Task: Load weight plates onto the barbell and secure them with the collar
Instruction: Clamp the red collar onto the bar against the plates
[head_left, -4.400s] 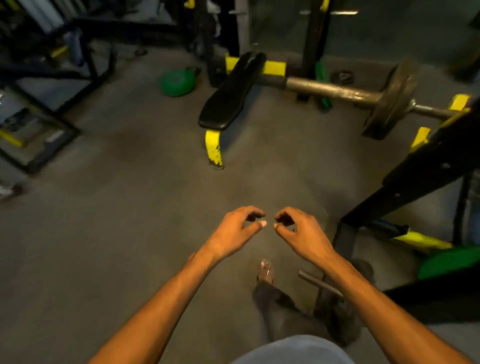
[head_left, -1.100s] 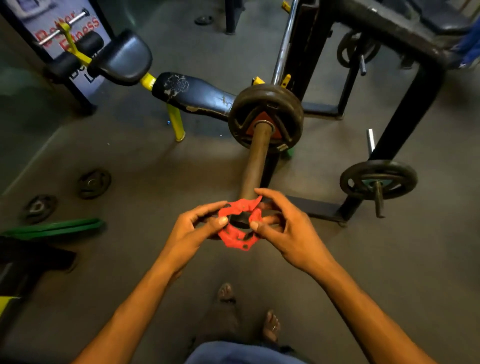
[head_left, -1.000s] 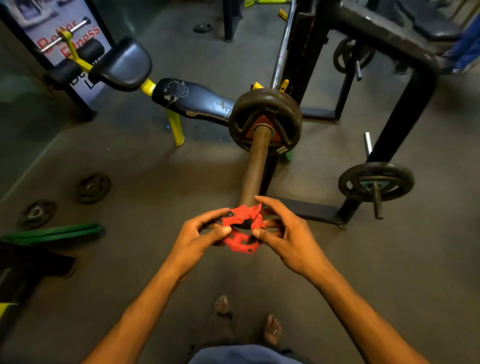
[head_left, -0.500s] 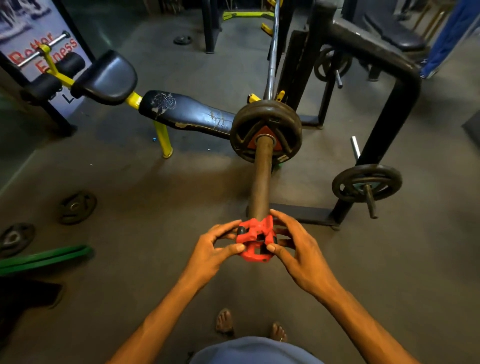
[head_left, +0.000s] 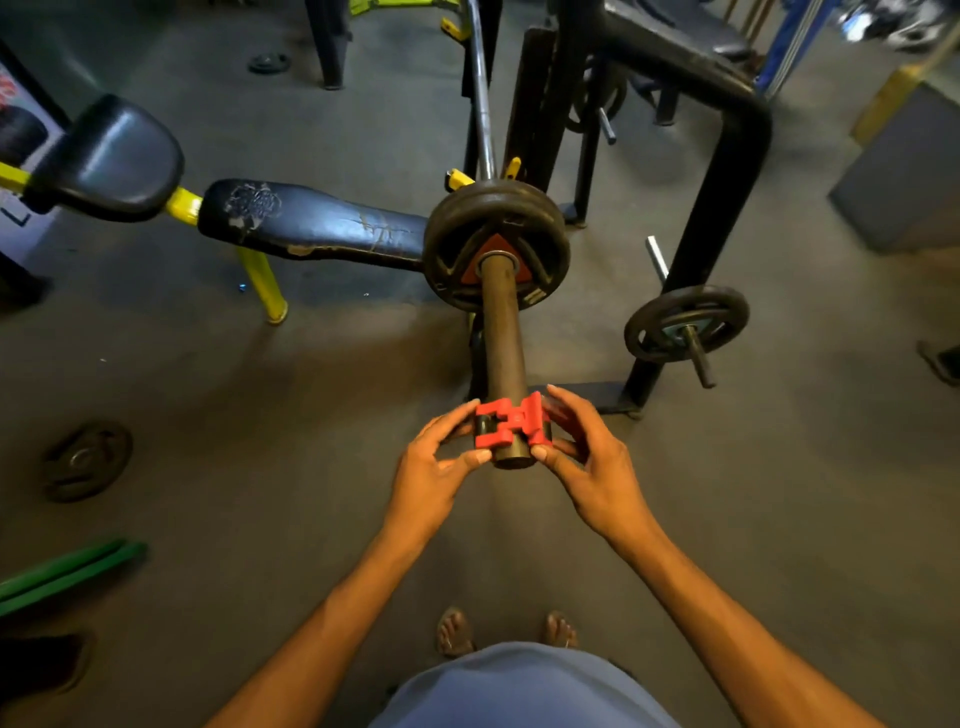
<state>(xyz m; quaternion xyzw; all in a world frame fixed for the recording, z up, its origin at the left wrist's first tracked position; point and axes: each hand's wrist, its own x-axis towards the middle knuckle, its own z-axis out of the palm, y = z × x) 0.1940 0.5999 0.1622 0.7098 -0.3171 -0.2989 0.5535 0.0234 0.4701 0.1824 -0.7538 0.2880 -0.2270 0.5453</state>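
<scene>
The barbell sleeve (head_left: 501, 332) points toward me from the rack. A dark weight plate (head_left: 452, 244) with a red centre sits far up the sleeve. A red collar (head_left: 509, 428) wraps around the near end of the sleeve, a long way from the plate. My left hand (head_left: 434, 470) pinches the collar's left side with thumb and fingers. My right hand (head_left: 592, 467) grips its right side. The sleeve's end face shows just below the collar.
A black bench (head_left: 311, 226) with yellow legs lies to the left. A black rack frame (head_left: 727, 156) stands to the right, with a plate (head_left: 685, 322) on its storage peg. Loose plates (head_left: 85, 460) and green bands (head_left: 67, 574) lie on the floor at left.
Earlier my hands were empty. Then they held the red collar just off the sleeve's end. It has since slid onto the sleeve's tip, with both hands still on it.
</scene>
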